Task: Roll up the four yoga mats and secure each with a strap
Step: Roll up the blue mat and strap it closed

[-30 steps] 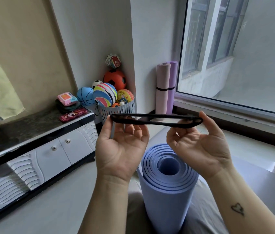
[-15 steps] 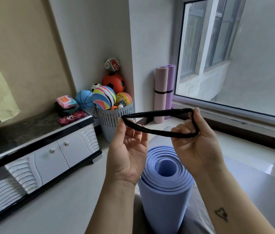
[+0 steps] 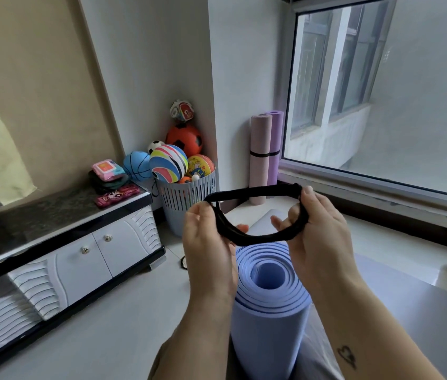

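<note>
A rolled blue yoga mat (image 3: 269, 305) stands upright between my forearms, its spiral end facing up. Just above it I hold a black elastic strap (image 3: 252, 193) spread into an open loop. My left hand (image 3: 208, 242) pinches the loop's left end and my right hand (image 3: 313, 226) grips its right end, fingers hooked through it. Two rolled mats, pink (image 3: 259, 157) and purple (image 3: 276, 144), lean upright in the corner by the window, bound together by a black strap (image 3: 264, 154). A grey mat (image 3: 422, 311) lies flat on the floor at the right.
A slatted basket (image 3: 189, 196) heaped with balls stands in the corner behind my hands. A low white cabinet (image 3: 79, 256) with a dark top runs along the left wall. The window sill (image 3: 381, 193) borders the right side. A small dark object (image 3: 183, 262) lies on the floor.
The strap went from a flat stretched band to a wide open loop. My hands came closer together and lower, nearer the blue mat's top. The camera tilted down slightly.
</note>
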